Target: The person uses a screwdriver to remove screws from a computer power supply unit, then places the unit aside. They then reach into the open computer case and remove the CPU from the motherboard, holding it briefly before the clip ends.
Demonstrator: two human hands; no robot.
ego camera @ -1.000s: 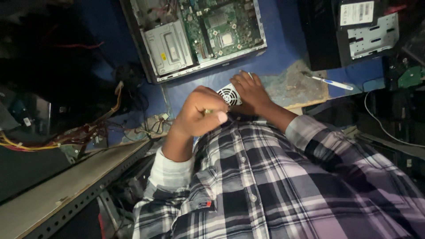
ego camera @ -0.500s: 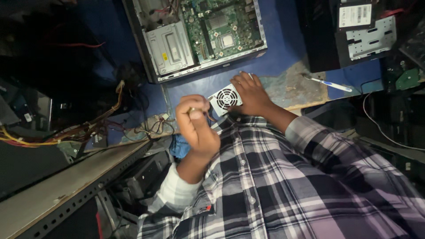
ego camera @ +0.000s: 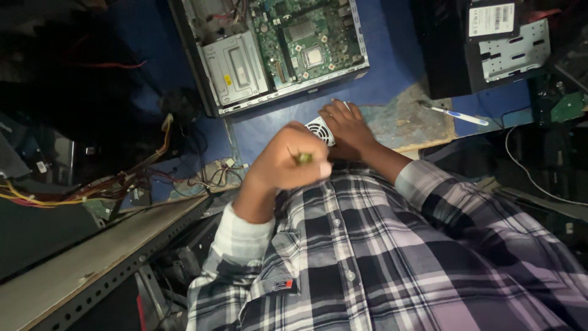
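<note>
The left hand [ego camera: 288, 164] is curled into a fist around a small yellow-green tool [ego camera: 302, 158], of which only the butt end shows between the fingers; what kind of tool it is cannot be told. This hand hovers over the near edge of the blue work table [ego camera: 392, 67], just beside a small grey cooling fan [ego camera: 320, 130] with a round grille. The right hand [ego camera: 346, 125] lies flat over the fan, fingers spread and pressing it down, and covers most of it. Beyond the fan, toward the far edge, an open desktop computer case [ego camera: 278, 52] shows its green motherboard and a metal drive cage. To the right, a worn patch of the table carries a blue-and-white toothbrush [ego camera: 456, 114]. A bundle of loose wires [ego camera: 92, 190] trails off the table's left side.
</note>
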